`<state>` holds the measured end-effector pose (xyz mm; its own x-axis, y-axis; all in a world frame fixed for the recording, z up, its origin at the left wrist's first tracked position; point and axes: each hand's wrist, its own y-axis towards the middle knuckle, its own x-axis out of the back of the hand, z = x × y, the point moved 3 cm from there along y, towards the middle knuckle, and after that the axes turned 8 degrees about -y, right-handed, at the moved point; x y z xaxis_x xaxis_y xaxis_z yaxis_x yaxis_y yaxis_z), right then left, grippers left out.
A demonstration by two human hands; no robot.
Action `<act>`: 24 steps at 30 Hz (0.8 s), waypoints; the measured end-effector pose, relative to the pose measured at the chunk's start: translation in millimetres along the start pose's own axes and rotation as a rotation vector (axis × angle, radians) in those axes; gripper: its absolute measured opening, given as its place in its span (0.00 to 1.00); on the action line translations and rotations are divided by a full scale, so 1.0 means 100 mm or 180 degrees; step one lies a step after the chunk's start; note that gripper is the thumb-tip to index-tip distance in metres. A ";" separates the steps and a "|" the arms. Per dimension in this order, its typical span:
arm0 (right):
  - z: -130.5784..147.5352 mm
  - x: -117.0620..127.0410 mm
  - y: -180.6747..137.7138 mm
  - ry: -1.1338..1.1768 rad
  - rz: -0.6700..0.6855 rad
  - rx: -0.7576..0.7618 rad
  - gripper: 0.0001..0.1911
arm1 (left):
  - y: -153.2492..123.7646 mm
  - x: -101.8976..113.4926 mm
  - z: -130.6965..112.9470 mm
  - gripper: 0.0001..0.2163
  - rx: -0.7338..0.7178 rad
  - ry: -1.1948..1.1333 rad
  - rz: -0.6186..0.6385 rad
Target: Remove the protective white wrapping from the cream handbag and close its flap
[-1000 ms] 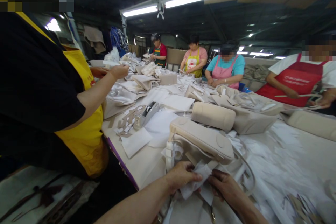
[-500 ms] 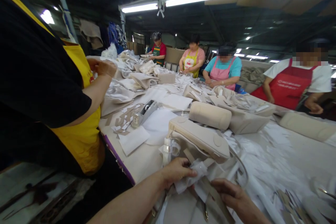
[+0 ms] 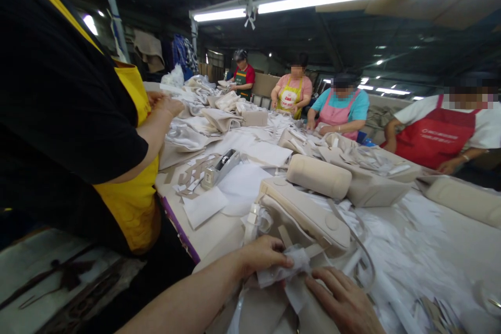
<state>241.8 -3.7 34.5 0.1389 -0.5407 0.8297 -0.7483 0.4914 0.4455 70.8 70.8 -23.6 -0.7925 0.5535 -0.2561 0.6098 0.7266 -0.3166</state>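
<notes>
My left hand (image 3: 265,257) pinches a crumpled piece of translucent white wrapping (image 3: 287,266) between thumb and fingers, over beige bag material at the front of the table. Close by on the right, my right hand (image 3: 338,292) lies with its fingers stretched out on the beige material (image 3: 260,308) and a white paper slip. Just beyond both hands a beige handbag (image 3: 309,214) rests on its side, with a thin strap (image 3: 364,255) curving off to the right. A wrapped buckle (image 3: 253,215) shows at its left end. What lies under my right palm is hidden.
A tape dispenser (image 3: 220,168) stands left of the handbag, near white paper sheets (image 3: 205,206). Another rounded beige bag (image 3: 319,176) lies behind. A person in a yellow apron (image 3: 136,209) stands close on my left; several co-workers line the far side. White scraps (image 3: 422,250) cover the right.
My right hand has shifted left and flattened onto the material; the dark beige strip formerly beside it no longer shows. My left hand keeps its pinch on the wrapping. The view has turned slightly.
</notes>
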 end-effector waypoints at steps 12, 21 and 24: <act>-0.21 -0.21 0.52 0.1321 0.1269 -0.1797 0.09 | 0.07 -0.03 0.08 0.15 -0.0335 0.0498 -0.0245; -0.48 -0.46 0.57 0.2015 0.2233 -0.2806 0.05 | 0.04 -0.13 0.13 0.15 -0.0372 -0.0508 -0.0267; -0.54 -0.55 0.58 0.2279 0.2486 -0.2840 0.13 | 0.03 -0.15 0.14 0.16 -0.0578 -0.0306 -0.0378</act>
<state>225.8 90.9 32.8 0.3826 0.4053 0.8302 -0.1595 0.9141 -0.3728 85.2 58.7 -33.8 -0.8486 0.4249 -0.3153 0.4936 0.8504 -0.1824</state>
